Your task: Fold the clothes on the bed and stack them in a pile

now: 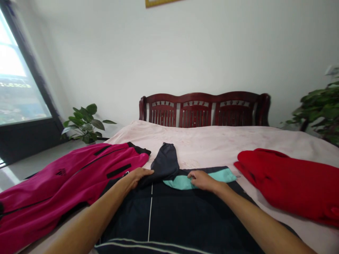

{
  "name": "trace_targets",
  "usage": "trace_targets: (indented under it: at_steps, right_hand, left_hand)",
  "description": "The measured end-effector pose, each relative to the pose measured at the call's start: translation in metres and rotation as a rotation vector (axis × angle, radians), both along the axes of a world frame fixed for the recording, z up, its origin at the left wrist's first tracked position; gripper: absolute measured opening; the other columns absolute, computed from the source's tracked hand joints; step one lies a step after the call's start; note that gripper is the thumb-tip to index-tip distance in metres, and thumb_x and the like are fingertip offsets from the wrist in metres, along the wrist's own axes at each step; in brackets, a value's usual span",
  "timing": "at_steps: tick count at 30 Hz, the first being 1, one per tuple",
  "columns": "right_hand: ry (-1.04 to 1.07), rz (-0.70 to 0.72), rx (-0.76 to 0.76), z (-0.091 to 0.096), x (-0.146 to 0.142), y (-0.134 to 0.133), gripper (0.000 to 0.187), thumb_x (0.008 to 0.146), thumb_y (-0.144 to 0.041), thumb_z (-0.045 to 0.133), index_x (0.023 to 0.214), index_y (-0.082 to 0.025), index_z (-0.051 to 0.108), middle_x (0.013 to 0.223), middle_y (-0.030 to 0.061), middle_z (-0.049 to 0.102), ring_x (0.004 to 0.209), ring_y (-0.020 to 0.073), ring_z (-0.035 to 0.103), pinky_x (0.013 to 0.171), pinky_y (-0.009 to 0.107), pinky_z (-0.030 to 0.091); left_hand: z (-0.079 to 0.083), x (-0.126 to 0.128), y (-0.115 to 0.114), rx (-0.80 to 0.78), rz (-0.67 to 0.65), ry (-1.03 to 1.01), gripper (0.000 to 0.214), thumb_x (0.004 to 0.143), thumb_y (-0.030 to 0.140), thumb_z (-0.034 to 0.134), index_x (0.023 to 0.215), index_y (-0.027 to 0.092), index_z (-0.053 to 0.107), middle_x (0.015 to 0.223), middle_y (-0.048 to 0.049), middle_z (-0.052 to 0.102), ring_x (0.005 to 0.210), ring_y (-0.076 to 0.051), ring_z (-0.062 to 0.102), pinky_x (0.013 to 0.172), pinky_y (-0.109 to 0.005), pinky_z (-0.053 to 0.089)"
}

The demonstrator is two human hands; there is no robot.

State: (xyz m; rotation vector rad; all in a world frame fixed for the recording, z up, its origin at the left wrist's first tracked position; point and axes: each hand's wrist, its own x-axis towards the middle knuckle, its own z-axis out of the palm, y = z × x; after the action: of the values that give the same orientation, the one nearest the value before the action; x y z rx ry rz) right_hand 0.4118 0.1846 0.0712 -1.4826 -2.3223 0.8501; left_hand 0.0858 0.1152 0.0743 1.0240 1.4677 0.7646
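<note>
A dark navy jacket (174, 215) with thin white lines and a teal panel (182, 183) lies spread on the bed in front of me. One dark sleeve (166, 160) is folded over it, its narrow end pointing at the headboard. At the base of that sleeve, on the left, my left hand (138, 175) grips the cloth, thumb and fingers closed together. My right hand (202, 180) has its fingers curled on the teal panel, pinching or pressing the fabric; its fingertips are partly hidden.
To the left lies a magenta zip jacket (79, 173) with black trim, touching the navy one. A folded red garment (288, 180) is on the right. Behind the pink bed sheet (212, 141) stands a carved wooden headboard (197, 109). Potted plants (86, 121) flank the bed.
</note>
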Motion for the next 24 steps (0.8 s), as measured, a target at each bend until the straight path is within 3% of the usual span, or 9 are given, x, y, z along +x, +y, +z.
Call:
trace_targets:
  at_steps: [3,7,10,14,17,19,21,23,24]
  right_hand:
    - [0.188,-0.119,-0.146,-0.011,-0.019,0.004,0.021,0.082,-0.021,0.052,0.095,-0.017,0.067,0.075,0.0035,0.069,0.062,0.0134,0.062,0.060,0.023,0.046]
    - [0.460,-0.309,-0.286,-0.013,-0.050,0.016,0.023,0.089,-0.036,0.048,0.093,-0.017,0.061,0.084,0.0061,0.068,0.065,0.0126,0.062,0.060,0.024,0.051]
    - [0.606,-0.387,-0.394,-0.011,-0.078,0.022,0.022,0.082,-0.039,0.060,0.087,-0.017,0.060,0.073,0.0053,0.067,0.061,0.0155,0.062,0.058,0.029,0.053]
    - [0.826,-0.449,-0.392,-0.004,-0.102,0.012,0.017,0.069,-0.022,0.066,0.084,-0.018,0.060,0.069,0.0039,0.067,0.070,0.0192,0.064,0.061,0.028,0.052]
    - [1.001,-0.445,-0.332,0.003,-0.093,-0.022,0.026,0.066,-0.020,0.061,0.092,-0.020,0.061,0.081,0.0029,0.071,0.080,0.0183,0.066,0.068,0.026,0.052]
    - [1.060,-0.373,-0.389,0.004,-0.073,-0.054,0.032,0.061,-0.017,0.060,0.093,-0.020,0.062,0.085,0.0013,0.072,0.079,0.0170,0.066,0.069,0.026,0.053]
    - [1.030,-0.243,-0.645,0.002,-0.047,-0.082,0.034,0.056,-0.014,0.063,0.089,-0.019,0.063,0.084,0.0016,0.073,0.075,0.0173,0.066,0.069,0.028,0.053]
    - [0.963,-0.270,-0.863,0.000,-0.019,-0.094,0.025,0.061,-0.019,0.067,0.086,-0.018,0.064,0.086,0.0045,0.073,0.078,0.0180,0.067,0.073,0.029,0.055]
    - [0.943,-0.332,-0.901,-0.001,-0.007,-0.092,0.021,0.065,-0.023,0.068,0.085,-0.017,0.064,0.087,0.0061,0.073,0.079,0.0179,0.068,0.075,0.029,0.055]
  left_hand:
    - [-0.001,-0.005,-0.014,-0.016,-0.038,-0.111,0.048,0.054,0.051,0.080,0.087,0.019,0.068,0.087,-0.0055,0.076,0.089,-0.026,0.071,0.082,-0.038,0.057]
    - [-0.006,-0.008,-0.034,-0.012,-0.102,-0.193,0.051,0.051,0.038,0.086,0.094,0.016,0.070,0.094,-0.0075,0.076,0.088,-0.026,0.071,0.086,-0.038,0.056]
    - [-0.012,-0.003,-0.043,0.060,-0.110,-0.176,0.047,0.057,0.038,0.085,0.095,0.016,0.069,0.092,-0.0065,0.076,0.088,-0.025,0.071,0.087,-0.039,0.055]
    - [-0.013,-0.008,-0.049,0.173,-0.117,-0.162,0.042,0.063,0.042,0.082,0.093,0.016,0.067,0.090,-0.0039,0.074,0.085,-0.021,0.068,0.083,-0.033,0.052]
    - [-0.017,-0.025,-0.050,0.266,-0.079,-0.069,0.041,0.065,0.046,0.079,0.087,0.015,0.063,0.078,0.0003,0.068,0.068,-0.014,0.061,0.066,-0.026,0.047]
    - [-0.024,-0.035,-0.050,0.298,-0.079,0.030,0.040,0.067,0.048,0.076,0.082,0.015,0.060,0.070,0.0030,0.062,0.061,-0.012,0.054,0.058,-0.023,0.040]
    - [-0.032,-0.041,-0.052,0.330,-0.113,0.136,0.038,0.069,0.050,0.072,0.078,0.016,0.058,0.068,0.0037,0.059,0.061,-0.012,0.052,0.058,-0.023,0.039]
    - [-0.038,-0.042,-0.055,0.363,-0.153,0.242,0.035,0.073,0.051,0.066,0.079,0.016,0.059,0.071,0.0027,0.059,0.066,-0.014,0.053,0.062,-0.025,0.040]
    - [-0.039,-0.040,-0.058,0.373,-0.171,0.292,0.034,0.076,0.051,0.063,0.079,0.017,0.060,0.073,0.0022,0.061,0.069,-0.015,0.054,0.065,-0.025,0.041]
